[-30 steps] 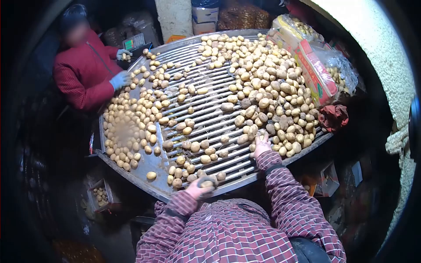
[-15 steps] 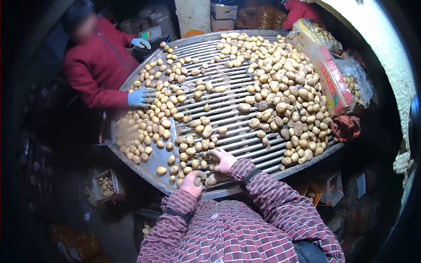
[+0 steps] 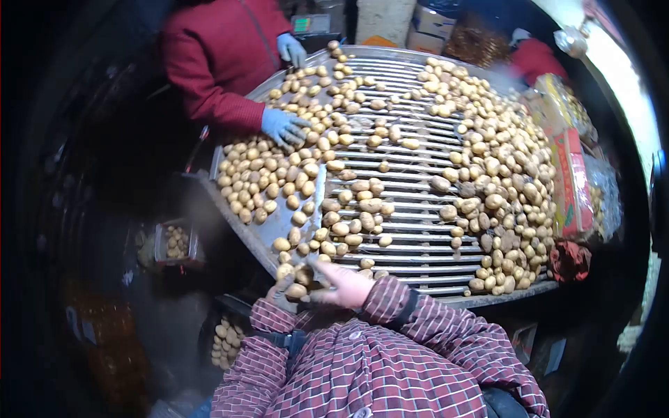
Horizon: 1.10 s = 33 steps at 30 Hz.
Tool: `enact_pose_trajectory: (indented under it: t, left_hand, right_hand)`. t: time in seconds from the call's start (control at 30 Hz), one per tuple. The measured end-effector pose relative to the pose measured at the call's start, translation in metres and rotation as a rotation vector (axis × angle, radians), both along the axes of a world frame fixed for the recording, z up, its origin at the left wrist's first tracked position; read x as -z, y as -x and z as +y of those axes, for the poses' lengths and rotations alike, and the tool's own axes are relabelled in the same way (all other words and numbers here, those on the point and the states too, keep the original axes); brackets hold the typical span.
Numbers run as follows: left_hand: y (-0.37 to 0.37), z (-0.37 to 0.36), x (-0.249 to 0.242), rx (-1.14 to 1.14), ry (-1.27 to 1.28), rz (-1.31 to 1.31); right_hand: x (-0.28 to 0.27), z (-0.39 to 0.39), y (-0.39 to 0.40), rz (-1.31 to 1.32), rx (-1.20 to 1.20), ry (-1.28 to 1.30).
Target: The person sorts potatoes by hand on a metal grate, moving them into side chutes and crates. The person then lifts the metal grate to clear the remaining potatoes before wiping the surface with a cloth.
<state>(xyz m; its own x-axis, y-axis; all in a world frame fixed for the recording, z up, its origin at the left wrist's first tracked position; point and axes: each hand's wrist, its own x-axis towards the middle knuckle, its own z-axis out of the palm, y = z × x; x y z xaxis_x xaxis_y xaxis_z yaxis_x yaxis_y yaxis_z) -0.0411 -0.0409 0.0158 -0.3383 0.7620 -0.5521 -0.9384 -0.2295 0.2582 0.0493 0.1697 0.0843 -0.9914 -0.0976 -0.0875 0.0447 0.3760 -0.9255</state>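
At the near left edge of the sorting table, my left hand (image 3: 280, 297) cups against a potato (image 3: 296, 290), its fingers curved around the near side. My right hand (image 3: 343, 284) comes in from the right with fingers and thumb stretched apart, beside the same small cluster of potatoes. Both hands appear to wear dirty, grey-fingered gloves, and my left palm is hidden. More potatoes (image 3: 353, 226) lie just beyond my hands on the slatted table (image 3: 418, 202).
Across the table a co-worker in a red jacket (image 3: 209, 63) rests a blue-gloved hand (image 3: 284, 129) among potatoes. A large potato pile (image 3: 509, 188) covers the right side. A red carton (image 3: 573, 182) stands at the right edge. Below left sits a box of potatoes (image 3: 162, 244).
My view has swung left, so the table appears further right. My hands have come together at the near left edge around potatoes. The co-worker's hand stays among the potatoes.
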Motion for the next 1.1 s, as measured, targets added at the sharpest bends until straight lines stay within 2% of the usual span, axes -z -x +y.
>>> enact_pose_trajectory:
  t: [0.03,0.07,0.1,0.13,0.2,0.23,0.27,0.3,0.37,0.4,0.43,0.47,0.53,0.6,0.63,0.67,0.7,0.77,0.83,0.87,0.9,0.97,1.03,1.1]
  left_hand:
    - [0.005,-0.021,0.012,-0.073,-0.04,0.028]
    - [0.006,-0.041,0.009,-0.116,0.024,0.139]
    - [0.008,-0.045,-0.008,-0.232,0.159,0.389]
    - [0.01,-0.064,-0.022,-0.312,0.088,0.26]
    - [0.014,-0.131,-0.002,-0.367,0.389,0.27]
    - [0.015,-0.168,0.004,-0.241,0.583,0.171]
    - [0.015,-0.205,0.01,-0.11,0.745,0.051]
    - [0.004,-0.226,0.019,-0.074,0.893,0.168]
    - [-0.011,-0.267,0.038,0.026,1.224,0.394]
    - [-0.013,-0.272,0.048,0.051,1.339,0.53]
    - [-0.012,-0.272,0.057,0.018,1.403,0.682]
    - [-0.01,-0.261,0.058,-0.04,1.405,0.825]
    - [0.0,-0.215,0.056,-0.148,1.224,1.057]
    - [0.007,-0.122,0.02,-0.089,0.982,1.17]
    - [0.006,-0.074,-0.002,0.033,0.958,1.237]
    - [0.001,-0.033,-0.013,0.126,0.899,1.409]
    - [-0.002,0.001,-0.017,0.29,0.762,1.497]
    - [-0.021,0.056,-0.001,0.678,0.74,1.866]
    - [-0.039,0.102,-0.034,1.302,0.941,1.769]
    - [-0.038,0.107,-0.018,1.295,0.909,1.78]
    - [-0.035,0.112,-0.004,1.314,0.919,1.761]
    - [-0.033,0.118,0.01,1.362,0.942,1.71]
    - [-0.032,0.115,0.006,1.238,0.925,1.685]
    - [-0.029,0.105,0.006,1.136,0.883,1.686]
  right_hand:
    - [-0.001,0.015,0.0,-0.141,0.059,0.016]
    - [-0.006,0.035,-0.003,-0.175,0.175,-0.065]
    - [0.016,0.057,-0.007,-0.132,0.318,-0.061]
    - [0.023,0.083,-0.011,-0.204,0.478,-0.17]
    - [0.048,0.134,-0.015,-0.111,0.687,-0.269]
    - [0.061,0.152,-0.011,-0.116,0.727,-0.357]
    - [0.069,0.164,-0.001,0.016,0.692,-0.302]
    - [0.059,0.163,0.009,0.078,0.649,-0.405]
    - [0.068,0.164,0.034,-0.011,0.518,-0.569]
    - [0.072,0.16,0.046,-0.164,0.467,-0.738]
    - [0.077,0.156,0.055,-0.32,0.408,-0.902]
    - [0.077,0.15,0.06,-0.279,0.474,-0.995]
    - [0.061,0.148,0.061,-0.432,0.438,-0.822]
    - [0.056,0.152,0.052,-0.486,0.389,-0.703]
    - [0.051,0.155,0.045,-0.599,0.45,-0.468]
    - [0.051,0.164,0.031,-0.578,0.471,-0.144]
    - [0.053,0.173,0.012,-0.549,0.483,0.179]
    - [0.069,0.178,-0.037,-0.389,0.607,0.758]
    - [0.038,0.162,-0.07,-0.282,0.643,0.873]
    - [0.043,0.163,-0.067,-0.033,0.354,0.788]
    - [0.039,0.157,-0.083,-0.349,0.599,0.823]
    - [0.015,0.129,-0.075,-0.431,0.545,0.188]
    - [0.02,0.088,-0.068,-0.165,0.31,-0.185]
    - [0.019,0.054,-0.053,-0.231,-0.09,-0.798]
